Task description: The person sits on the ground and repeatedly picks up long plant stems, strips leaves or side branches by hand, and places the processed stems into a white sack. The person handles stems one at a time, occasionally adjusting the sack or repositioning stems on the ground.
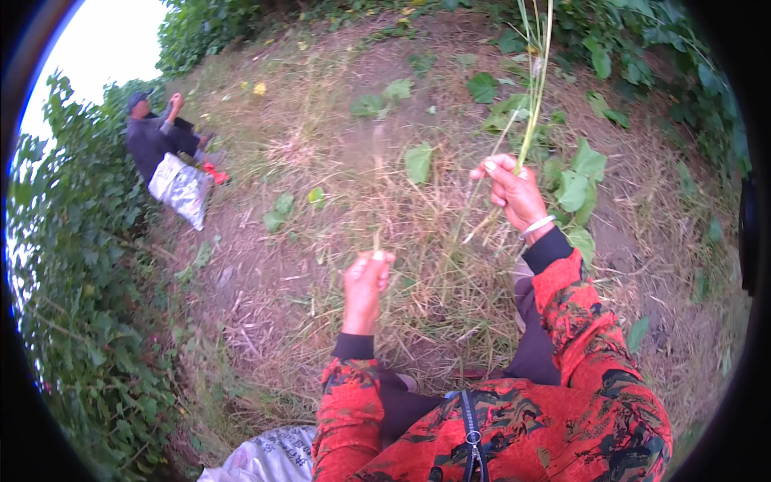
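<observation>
My right hand (511,188) grips a small bundle of long green grass stalks (533,114). The stalks rise past the top edge of the picture, and their lower ends poke out below my fist. A white bangle (538,225) circles my right wrist. Lower and to the left, my left hand (365,277) is closed with thumb and fingers pinched on a thin pale grass strand (377,235). That strand stands up from the fingertips and blurs farther up, so its far end is unclear. Both hands are held apart, above ground strewn with dry cut grass (421,235).
Leafy vines (78,271) line the left side, and more foliage (650,54) grows at upper right. Another person (158,135) sits at upper left beside a white sack (179,188). A white woven sack (271,455) with printing lies near my left elbow. Broad green leaves (579,181) lie beside my right wrist.
</observation>
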